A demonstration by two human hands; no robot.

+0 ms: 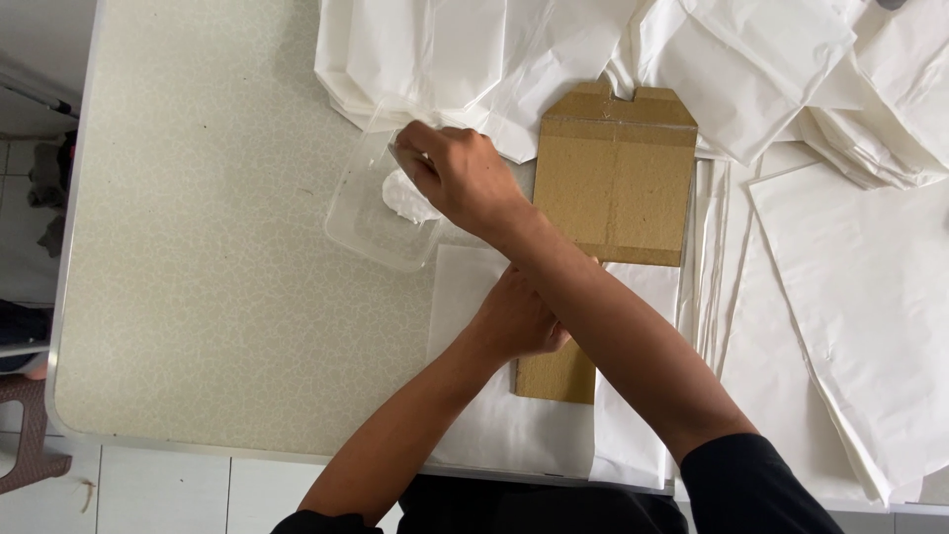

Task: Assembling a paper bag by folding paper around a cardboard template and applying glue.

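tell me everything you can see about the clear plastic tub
The clear plastic tub is a shallow, rounded-corner rectangular container, see-through, lying open on the speckled table left of the cardboard template. A white paste-like blob sits inside. The right hand reaches across into it, fingertips at the blob.

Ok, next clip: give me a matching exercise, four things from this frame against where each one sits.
Things:
1. right hand
2. left hand
3. cardboard template
4. loose white sheets

Places:
A. heaped along the table's far edge
B. pressing on the white paper, under the other forearm
C. fingers in the clear plastic container
D. lying flat on the white paper

Pairs: 1-C, 2-B, 3-D, 4-A
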